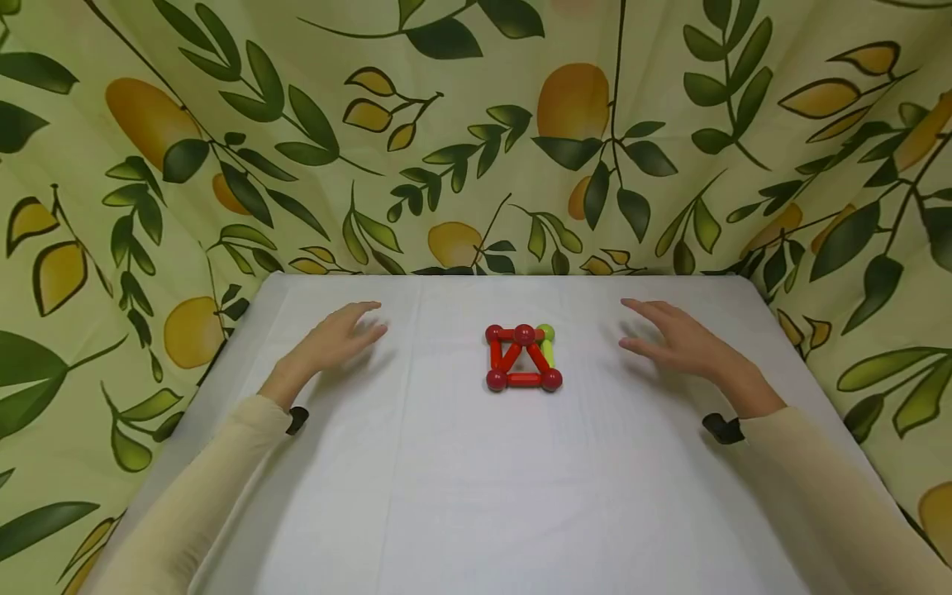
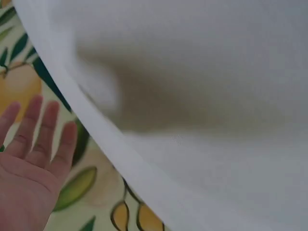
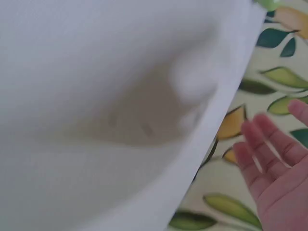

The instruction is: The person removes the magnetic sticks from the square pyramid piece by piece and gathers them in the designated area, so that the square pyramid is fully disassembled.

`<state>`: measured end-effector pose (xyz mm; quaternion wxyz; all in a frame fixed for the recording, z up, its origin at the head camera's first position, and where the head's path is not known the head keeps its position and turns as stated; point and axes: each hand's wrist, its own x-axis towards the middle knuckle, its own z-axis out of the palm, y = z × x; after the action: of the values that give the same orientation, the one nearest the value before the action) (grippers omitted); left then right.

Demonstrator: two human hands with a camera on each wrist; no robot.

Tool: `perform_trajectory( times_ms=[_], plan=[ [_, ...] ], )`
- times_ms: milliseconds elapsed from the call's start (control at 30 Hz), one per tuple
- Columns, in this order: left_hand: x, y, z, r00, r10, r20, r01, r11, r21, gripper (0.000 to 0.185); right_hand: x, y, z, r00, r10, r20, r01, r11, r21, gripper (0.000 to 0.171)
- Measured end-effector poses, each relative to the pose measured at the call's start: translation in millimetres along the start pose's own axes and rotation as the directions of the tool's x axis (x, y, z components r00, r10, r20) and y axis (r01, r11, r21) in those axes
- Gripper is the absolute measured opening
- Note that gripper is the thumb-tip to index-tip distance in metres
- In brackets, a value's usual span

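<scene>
A small frame of red rods and balls (image 1: 523,360), with one green piece at its 1 o'clock corner, sits mid-table (image 1: 476,496). The left hand (image 1: 338,337) hovers at 9 o'clock, the right hand (image 1: 680,340) at 3 o'clock; both are flat, fingers relaxed, holding nothing.

White table (image 1: 476,496) bare at front and both sides, lone obstacle a red and green ball-and-rod structure (image 1: 523,359) at centre, open lanes either side, leaf-print curtain (image 1: 476,140) closing back and flanks
</scene>
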<state>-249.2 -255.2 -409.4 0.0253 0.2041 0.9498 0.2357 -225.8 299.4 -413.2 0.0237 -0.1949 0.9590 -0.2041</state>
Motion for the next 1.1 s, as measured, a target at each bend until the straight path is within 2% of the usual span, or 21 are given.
perform_trajectory(
  times_ms=[67,167,300,400,500,633,767,867,1000,1100],
  plan=[
    [3.5,8.1,6.9,0.999,0.048,-0.020,-0.050,0.987,-0.152,0.056,5,-10,5,0.999,-0.034,-0.018,0.036,0.993,0.110,0.071],
    [11.3,22.6,20.4,0.991,0.114,-0.066,-0.129,0.945,-0.299,0.045,12,-23,11,0.992,-0.093,-0.086,0.109,0.969,0.220,0.058],
    [20.2,43.5,39.4,0.982,0.152,-0.110,-0.184,0.895,-0.406,0.038,20,-39,20,0.981,-0.126,-0.144,0.166,0.937,0.308,0.047],
    [26.0,57.5,51.9,0.978,0.168,-0.122,-0.206,0.865,-0.457,0.036,28,-50,26,0.979,-0.138,-0.150,0.184,0.914,0.362,0.044],
    [32.0,69.6,61.9,0.975,0.190,-0.114,-0.222,0.845,-0.486,0.036,34,-59,33,0.978,-0.154,-0.143,0.200,0.891,0.407,0.043],
    [38.6,84.2,71.3,0.974,0.207,-0.091,-0.224,0.831,-0.510,0.037,40,-74,40,0.974,-0.181,-0.136,0.225,0.850,0.476,0.042],
    [44.7,95.5,79.3,0.971,0.222,-0.085,-0.233,0.814,-0.532,0.037,40,-96,34,0.968,-0.209,-0.141,0.252,0.806,0.536,0.040],
    [49.2,103.7,85.9,0.964,0.250,-0.093,-0.259,0.792,-0.553,0.040,39,-110,30,0.962,-0.230,-0.144,0.271,0.784,0.558,0.039],
    [55.6,115.8,93.3,0.954,0.282,-0.101,-0.291,0.794,-0.534,0.048,43,-118,33,0.954,-0.263,-0.147,0.299,0.764,0.572,0.040],
    [60.7,123.9,97.6,0.949,0.300,-0.096,-0.308,0.817,-0.488,0.053,46,-123,36,0.948,-0.281,-0.151,0.315,0.759,0.570,0.041]
  ],
)
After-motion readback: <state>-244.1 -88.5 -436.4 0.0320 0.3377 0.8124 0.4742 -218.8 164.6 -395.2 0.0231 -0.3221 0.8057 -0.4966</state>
